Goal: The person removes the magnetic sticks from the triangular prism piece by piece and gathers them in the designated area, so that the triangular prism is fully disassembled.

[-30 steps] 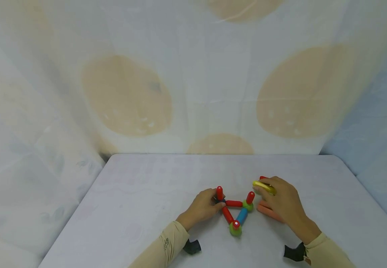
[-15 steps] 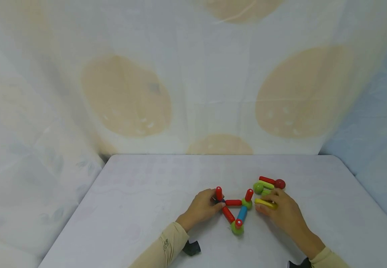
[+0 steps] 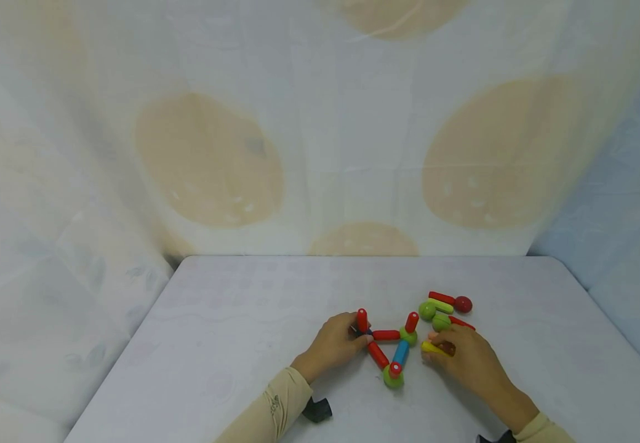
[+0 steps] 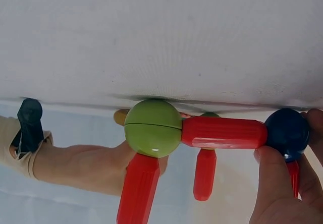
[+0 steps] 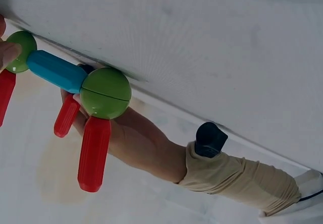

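Observation:
A toy frame of rods and balls lies on the white table. Its red rod, second red rod and blue rod form a triangle with green balls at two corners and short red rods standing upright. My left hand pinches the dark blue ball at the third corner; the thumb and fingers curl round it. My right hand holds a yellow rod low over the table, just right of the blue rod.
Loose pieces lie behind my right hand: a green ball, a yellow-green rod, a red rod, a dark red ball and another green ball. A patterned cloth hangs behind the table.
My right hand has carried the yellow rod from above the loose pieces toward me and down beside the frame, uncovering the pile. My left hand has stayed on the dark blue ball.

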